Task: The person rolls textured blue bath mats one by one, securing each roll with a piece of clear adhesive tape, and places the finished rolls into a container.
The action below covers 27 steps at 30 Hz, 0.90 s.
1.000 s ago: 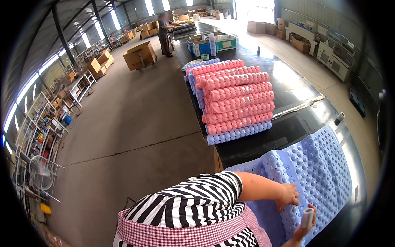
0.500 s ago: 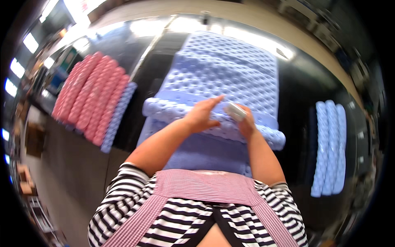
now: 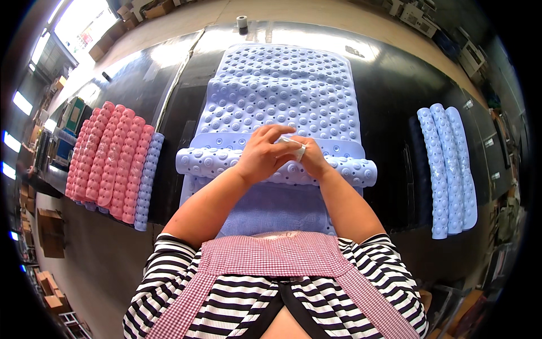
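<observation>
Two hands meet over the middle of a black table, and the view has swung round to face the work squarely; a second ago it looked off across the floor, with the hands low at the right.

At the far left lies a row of rolled pink mats, with one pale blue roll at its right edge. Next comes the big blue bath mat, studded with bumps and spread flat away from the person. Its near end is rolled into a tube that lies crosswise, just in front of the person's checked apron.

The left hand rests on top of that tube, fingers curled and reaching over to the right hand. Between them sits a small roll of clear tape, pinched by both hands; the left fingers look to be picking at its edge, though the exact hold is too small to tell. Half a second ago the hands pressed on the roll the same way, so the tube has stayed put and the rolling seems to have stopped while the tape is handled.

To the right, well apart, lie three rolled blue mats side by side. A small grey spool stands at the far edge.
</observation>
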Each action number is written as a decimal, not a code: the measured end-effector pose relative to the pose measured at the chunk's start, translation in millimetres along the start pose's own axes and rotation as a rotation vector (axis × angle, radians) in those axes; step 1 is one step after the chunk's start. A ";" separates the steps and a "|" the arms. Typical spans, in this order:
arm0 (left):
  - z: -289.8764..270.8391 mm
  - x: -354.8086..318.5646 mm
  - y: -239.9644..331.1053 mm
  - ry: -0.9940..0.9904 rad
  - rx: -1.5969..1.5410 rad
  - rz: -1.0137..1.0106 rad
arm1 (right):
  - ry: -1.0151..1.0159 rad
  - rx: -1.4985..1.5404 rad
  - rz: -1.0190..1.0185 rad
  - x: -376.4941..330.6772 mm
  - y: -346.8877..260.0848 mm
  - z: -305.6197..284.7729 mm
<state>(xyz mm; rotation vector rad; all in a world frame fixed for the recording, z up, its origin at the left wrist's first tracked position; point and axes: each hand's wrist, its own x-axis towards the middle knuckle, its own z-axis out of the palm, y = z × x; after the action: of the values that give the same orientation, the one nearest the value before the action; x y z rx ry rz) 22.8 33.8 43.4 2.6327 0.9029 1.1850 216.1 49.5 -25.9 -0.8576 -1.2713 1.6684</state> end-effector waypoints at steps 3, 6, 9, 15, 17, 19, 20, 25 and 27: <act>5.4 0.2 -2.4 -0.032 0.085 0.104 | -0.010 -0.014 0.004 1.6 2.0 0.0; 9.0 2.7 -1.2 -0.028 0.148 0.172 | -0.029 -0.048 0.083 5.0 2.1 -7.5; 4.4 5.1 0.0 -0.087 0.075 0.114 | -0.040 -0.217 0.058 4.2 6.5 -4.5; -2.1 15.8 -33.3 -0.257 -0.200 -0.429 | 0.143 -0.972 -0.392 -54.1 10.6 40.6; 8.0 8.4 -51.6 -0.339 -0.203 -0.444 | 0.166 -0.998 -0.424 -83.6 8.9 62.4; 21.9 -6.4 -63.4 -0.486 -0.182 -0.450 | 0.200 -1.011 -0.478 -105.8 21.0 75.9; 30.3 -17.2 -68.6 -0.486 -0.183 -0.456 | 0.200 -1.003 -0.492 -114.4 24.6 82.3; 52.4 -32.4 -73.3 -0.988 -0.076 -0.339 | 0.179 -1.080 -0.417 -125.4 22.5 90.9; 52.4 -19.9 -70.9 -1.065 0.051 -0.262 | 0.198 -1.088 -0.390 -115.1 22.6 87.5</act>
<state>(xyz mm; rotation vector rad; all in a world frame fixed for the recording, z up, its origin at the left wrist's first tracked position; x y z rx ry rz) 16.5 87.4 -29.1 2.4882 0.9430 -0.3318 180.2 -92.4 -23.0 -1.2238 -2.0459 0.4789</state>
